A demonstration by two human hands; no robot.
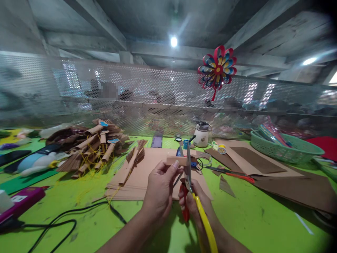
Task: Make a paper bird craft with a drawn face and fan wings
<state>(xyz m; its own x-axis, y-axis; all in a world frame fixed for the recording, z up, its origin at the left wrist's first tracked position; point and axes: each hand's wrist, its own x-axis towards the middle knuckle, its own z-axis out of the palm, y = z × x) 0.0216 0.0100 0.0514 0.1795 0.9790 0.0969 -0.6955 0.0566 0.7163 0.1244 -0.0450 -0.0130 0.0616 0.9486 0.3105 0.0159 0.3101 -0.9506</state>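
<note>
My left hand (160,184) pinches a small folded piece of brown paper (172,161) between thumb and fingers, above the table's middle. My right hand (198,202) is wrapped around scissors (188,172) with a long yellow handle; a red grip shows by its fingers. The blades point up and away from me, one standing upright at the right end of the paper. Whether they touch it I cannot tell. Under both hands lies a stack of brown paper sheets (155,175), with a pleated, rolled paper piece (134,161) at its left.
Left, a heap of pleated brown paper pieces (97,147) with yellow strings. A black cable (65,214) runs across the green table (110,232). A white jar (201,135) stands behind; red-handled scissors (239,174), brown sheets (295,186) and a green basket (292,151) lie right.
</note>
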